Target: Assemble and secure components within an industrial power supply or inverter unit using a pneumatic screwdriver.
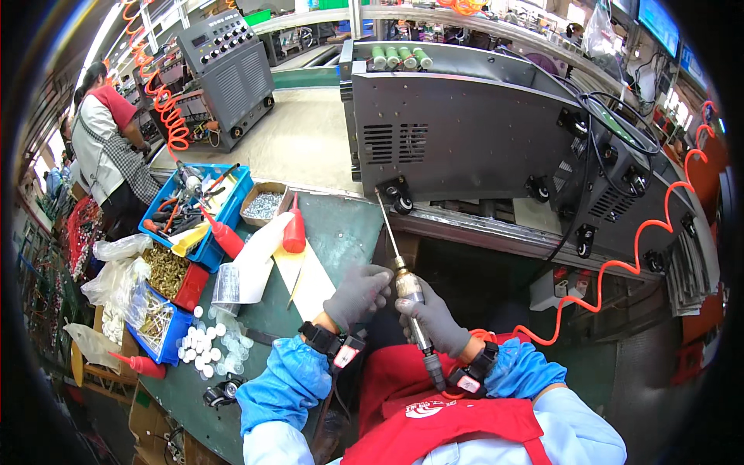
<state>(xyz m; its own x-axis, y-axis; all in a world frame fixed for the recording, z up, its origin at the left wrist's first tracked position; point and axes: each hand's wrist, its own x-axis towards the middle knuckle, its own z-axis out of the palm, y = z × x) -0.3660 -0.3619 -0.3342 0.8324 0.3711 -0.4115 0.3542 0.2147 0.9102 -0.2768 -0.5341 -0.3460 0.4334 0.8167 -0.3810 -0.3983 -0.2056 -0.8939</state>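
My right hand (438,316), in a grey glove, is wrapped round the body of a pneumatic screwdriver (409,288). Its long thin bit points away from me, and the tip appears close to a black caster (399,198) at the lower edge of a dark grey metal cabinet (465,139); I cannot tell whether they touch. Just left of the tool, my left hand (359,296), gloved too, has its fingers curled together. Whatever they may hold is too small or hidden. Another caster (537,188) sits further right on the cabinet.
A green-topped bench at left carries a blue tool bin (203,252), red squeeze bottles (294,229), a box of small screws (263,204) and white discs (200,347). An orange coiled hose (612,263) crosses at right. Another person (112,147) stands at far left.
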